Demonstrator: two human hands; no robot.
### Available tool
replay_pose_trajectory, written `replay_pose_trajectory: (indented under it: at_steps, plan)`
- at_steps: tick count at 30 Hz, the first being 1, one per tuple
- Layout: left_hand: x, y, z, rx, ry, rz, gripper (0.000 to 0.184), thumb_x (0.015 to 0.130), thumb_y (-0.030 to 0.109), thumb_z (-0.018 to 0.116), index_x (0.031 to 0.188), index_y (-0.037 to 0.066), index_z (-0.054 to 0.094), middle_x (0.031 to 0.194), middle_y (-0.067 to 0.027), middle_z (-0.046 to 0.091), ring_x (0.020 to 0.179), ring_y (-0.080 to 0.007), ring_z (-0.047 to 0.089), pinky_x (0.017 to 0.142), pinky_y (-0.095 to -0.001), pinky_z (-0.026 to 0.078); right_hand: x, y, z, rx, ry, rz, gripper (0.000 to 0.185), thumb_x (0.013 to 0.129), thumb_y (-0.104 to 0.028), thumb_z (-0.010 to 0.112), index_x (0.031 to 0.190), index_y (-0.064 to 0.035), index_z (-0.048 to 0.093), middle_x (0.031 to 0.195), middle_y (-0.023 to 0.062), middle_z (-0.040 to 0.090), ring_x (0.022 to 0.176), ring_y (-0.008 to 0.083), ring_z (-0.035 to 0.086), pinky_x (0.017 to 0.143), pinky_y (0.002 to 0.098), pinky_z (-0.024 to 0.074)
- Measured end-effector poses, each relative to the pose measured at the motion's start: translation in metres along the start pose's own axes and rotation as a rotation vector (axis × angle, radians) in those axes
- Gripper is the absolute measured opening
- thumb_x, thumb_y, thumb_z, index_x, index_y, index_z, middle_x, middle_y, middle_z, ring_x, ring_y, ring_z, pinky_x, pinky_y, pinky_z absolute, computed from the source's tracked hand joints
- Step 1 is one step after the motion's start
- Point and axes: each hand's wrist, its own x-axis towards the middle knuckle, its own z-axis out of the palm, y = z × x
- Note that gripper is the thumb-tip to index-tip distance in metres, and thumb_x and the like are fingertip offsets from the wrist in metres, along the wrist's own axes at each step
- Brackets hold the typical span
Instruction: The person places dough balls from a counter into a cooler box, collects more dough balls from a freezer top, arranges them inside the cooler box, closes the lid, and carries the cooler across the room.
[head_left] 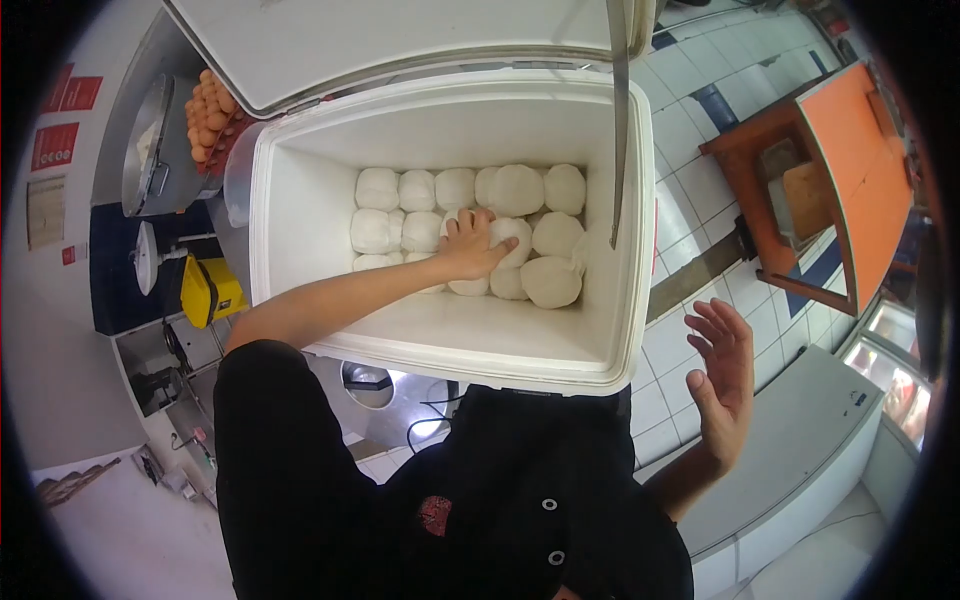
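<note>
Three-ish rows of white balls (518, 189) were already packed in the cooler (455, 370), lid (400, 28) still up, left hand (473, 250) on top (grip couldn't be told), right hand (722, 380) held wide.

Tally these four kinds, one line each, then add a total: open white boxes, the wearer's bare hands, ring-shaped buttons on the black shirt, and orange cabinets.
Open white box: 1
Bare hands: 2 (left hand on the white pieces, right hand outside the box)
Ring-shaped buttons: 2
Orange cabinet: 1
Total: 6
</note>
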Motion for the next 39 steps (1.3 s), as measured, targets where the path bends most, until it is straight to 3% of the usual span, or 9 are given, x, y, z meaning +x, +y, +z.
replay_pose_trajectory:
  at_steps: [5,7,10,18,27,29,31,35,39]
  plan:
    - [-0.016,0.022,-0.013,0.148,0.277,0.154,0.076,0.090,0.047,0.069,0.143,0.003,0.038,0.148,-0.0218,0.033,0.129,-0.0406,0.041,0.106,-0.0488,0.039,-0.004,0.011,-0.006,-0.010,0.084,0.068,0.067,0.087,-0.026,0.073,0.145,-0.0055,0.046,0.143,0.0149,0.054,0.131,0.0283,0.054,0.109,0.0421,0.0410]
    - [-0.021,0.043,-0.020,0.251,0.178,0.930,0.081,0.082,0.039,0.079,0.143,0.004,0.042,0.145,-0.0172,0.043,0.124,-0.0368,0.047,0.101,-0.0496,0.042,-0.005,0.012,-0.012,0.001,0.075,0.066,0.065,0.087,-0.026,0.073,0.143,-0.0051,0.047,0.143,0.0147,0.054,0.130,0.0283,0.054,0.109,0.0417,0.0410]
    - [-0.033,0.075,-0.008,0.553,-0.062,1.034,0.091,0.075,0.024,0.084,0.149,0.001,0.038,0.140,-0.0143,0.049,0.118,-0.0334,0.052,0.098,-0.0478,0.045,-0.003,0.012,-0.011,-0.030,0.087,0.069,0.065,0.086,-0.026,0.073,0.143,-0.0052,0.048,0.142,0.0140,0.055,0.130,0.0280,0.054,0.108,0.0413,0.0412]
    - [-0.007,0.080,0.016,0.740,-0.282,0.784,0.069,0.068,0.011,0.083,0.132,0.001,0.058,0.141,-0.0146,0.049,0.123,-0.0331,0.051,0.096,-0.0460,0.048,-0.003,0.013,-0.008,-0.030,0.029,0.079,0.066,0.087,-0.029,0.075,0.142,-0.0050,0.049,0.141,0.0125,0.055,0.130,0.0268,0.053,0.108,0.0412,0.0409]
    - [-0.010,0.106,0.004,0.884,-0.385,0.931,0.051,0.079,0.016,0.078,0.126,0.003,0.061,0.126,-0.0097,0.063,0.125,-0.0308,0.053,0.101,-0.0439,0.046,0.008,0.013,0.006,-0.040,-0.060,0.111,0.065,0.088,-0.028,0.075,0.143,-0.0041,0.048,0.143,0.0124,0.054,0.130,0.0257,0.052,0.109,0.0404,0.0400]
    - [-0.018,0.089,-0.031,-0.006,-0.377,0.911,0.054,0.079,0.015,0.080,0.127,0.003,0.059,0.124,-0.0117,0.065,0.122,-0.0314,0.058,0.099,-0.0444,0.049,0.008,0.016,0.003,-0.025,-0.070,0.102,0.065,0.089,-0.029,0.074,0.143,-0.0040,0.048,0.143,0.0122,0.053,0.130,0.0258,0.053,0.109,0.0402,0.0398]
    - [-0.018,0.054,-0.081,-0.199,-0.304,0.653,0.055,0.080,0.012,0.079,0.128,0.003,0.057,0.130,-0.0167,0.061,0.117,-0.0336,0.062,0.098,-0.0444,0.051,0.007,0.022,-0.005,0.004,-0.035,0.103,0.063,0.090,-0.030,0.073,0.142,-0.0043,0.048,0.143,0.0122,0.054,0.130,0.0260,0.053,0.109,0.0400,0.0399]
    - [-0.041,-0.050,-0.151,0.676,0.019,0.253,0.059,0.079,0.019,0.081,0.132,0.008,0.057,0.142,-0.0138,0.050,0.129,-0.0343,0.053,0.099,-0.0458,0.051,0.009,0.036,-0.021,0.006,0.043,0.127,0.060,0.093,-0.033,0.071,0.142,-0.0046,0.049,0.141,0.0127,0.055,0.129,0.0262,0.054,0.109,0.0398,0.0404]
    - [-0.050,-0.106,-0.147,1.078,-0.030,0.366,0.071,0.075,0.024,0.084,0.139,0.014,0.056,0.146,-0.0120,0.046,0.137,-0.0335,0.044,0.098,-0.0476,0.050,0.012,0.038,-0.022,-0.015,0.056,0.138,0.060,0.093,-0.034,0.071,0.141,-0.0055,0.050,0.142,0.0126,0.056,0.128,0.0265,0.054,0.108,0.0397,0.0413]
